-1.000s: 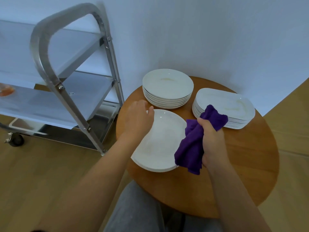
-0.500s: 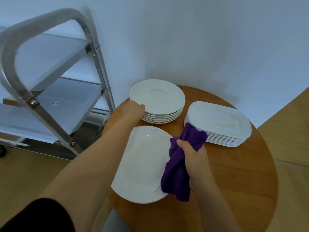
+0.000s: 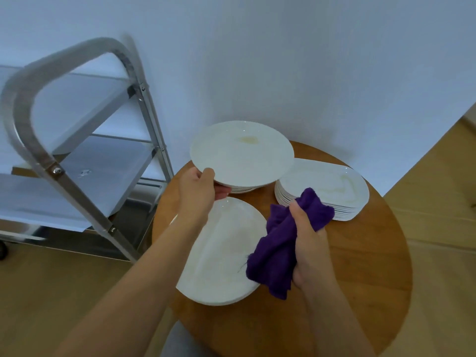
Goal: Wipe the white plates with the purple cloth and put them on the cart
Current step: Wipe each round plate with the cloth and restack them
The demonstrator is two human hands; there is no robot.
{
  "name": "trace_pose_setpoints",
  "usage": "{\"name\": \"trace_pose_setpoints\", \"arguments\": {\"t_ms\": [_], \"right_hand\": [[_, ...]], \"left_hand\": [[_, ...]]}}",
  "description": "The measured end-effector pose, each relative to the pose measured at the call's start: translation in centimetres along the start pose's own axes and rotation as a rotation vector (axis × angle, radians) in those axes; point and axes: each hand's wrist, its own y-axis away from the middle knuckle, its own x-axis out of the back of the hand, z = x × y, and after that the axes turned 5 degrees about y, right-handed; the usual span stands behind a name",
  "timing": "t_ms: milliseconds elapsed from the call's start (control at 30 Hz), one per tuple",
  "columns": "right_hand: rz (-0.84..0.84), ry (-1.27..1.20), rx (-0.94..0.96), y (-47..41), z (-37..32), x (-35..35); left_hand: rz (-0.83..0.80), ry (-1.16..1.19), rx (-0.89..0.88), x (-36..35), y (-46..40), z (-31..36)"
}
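Left hand lifts a round plate; right hand holds the cloth.

The cart fills the left of the frame, its shelves bare where visible. The round table sits lower right. At centre bottom a large plate lies flat on it. The lifted plate, with a yellowish smear, is raised above what seems a round stack, mostly hidden. An oblong stack stands to the right. The cloth is bunched in the right hand, overlapping the large plate's edge. The left hand pinches the lifted plate's rim.
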Motion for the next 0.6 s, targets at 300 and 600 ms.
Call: {"name": "trace_pose_setpoints", "arguments": {"t_ms": [300,600], "right_hand": [[-0.049,-0.176,0.017,5.2,-1.1,4.7],[-0.085,-0.077,-0.054,9.4,1.8,12.2]], "left_hand": [[-0.181,-0.072,0.034,3.4,12.4,-1.9],[-0.206,0.329,0.554,6.3,15.1,-2.3]]}}
